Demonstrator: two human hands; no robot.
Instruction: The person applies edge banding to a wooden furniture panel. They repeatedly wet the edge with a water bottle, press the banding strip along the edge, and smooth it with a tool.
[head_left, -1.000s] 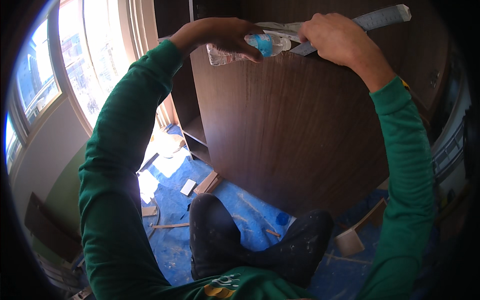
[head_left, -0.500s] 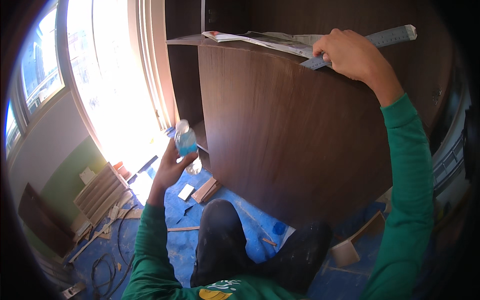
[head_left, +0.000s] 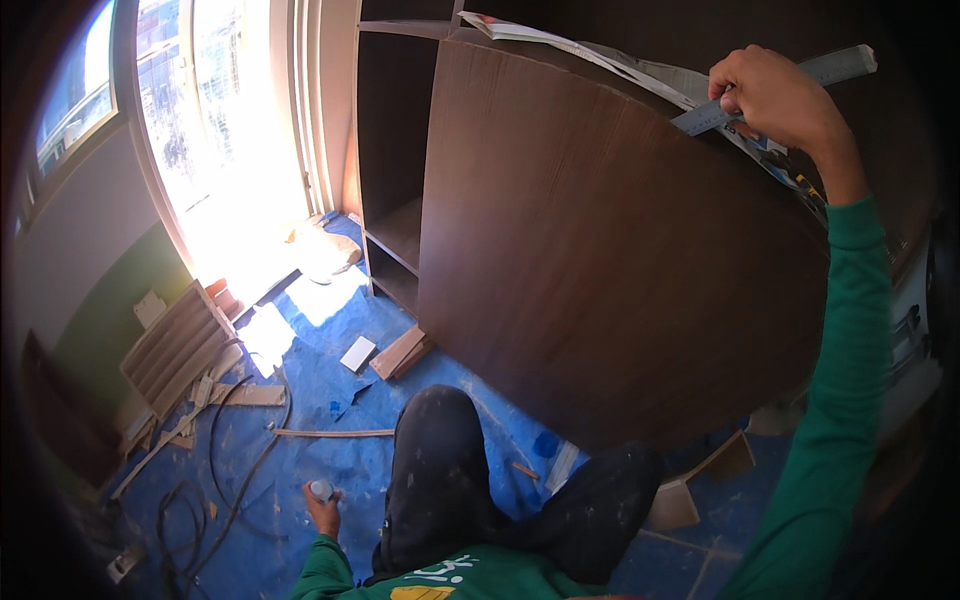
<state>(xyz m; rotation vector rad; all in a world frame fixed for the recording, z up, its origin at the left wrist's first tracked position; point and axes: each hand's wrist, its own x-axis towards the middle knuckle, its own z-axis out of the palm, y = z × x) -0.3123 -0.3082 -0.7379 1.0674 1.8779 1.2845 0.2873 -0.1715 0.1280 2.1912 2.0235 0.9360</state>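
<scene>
In my right hand (head_left: 780, 95) is a flat metal ruler (head_left: 838, 67), gripped near its middle above the top edge of a dark brown wood cabinet panel (head_left: 600, 220). One ruler end reaches over that edge, while the other points out to the far right. Below the hand, a folded newspaper (head_left: 575, 42) lies along the panel top. Low beside my knee, my left hand (head_left: 323, 515) is wrapped round a clear plastic bottle (head_left: 321, 489). Mostly the bottle's cap end shows; the rest is hidden by the hand.
Blue sheeting (head_left: 330, 465) covers the floor. On it lie wood offcuts (head_left: 402, 350), a white box (head_left: 357, 353), a thin strip (head_left: 335, 433) and a dark cable (head_left: 225, 520). A slatted panel (head_left: 180, 345) leans at the left wall. A yellow-and-black tool (head_left: 810, 186) rests by my right wrist.
My left hand has lowered the bottle from in front of the cabinet to near the floor. The view has shifted; my right hand still holds the ruler at the panel top.
</scene>
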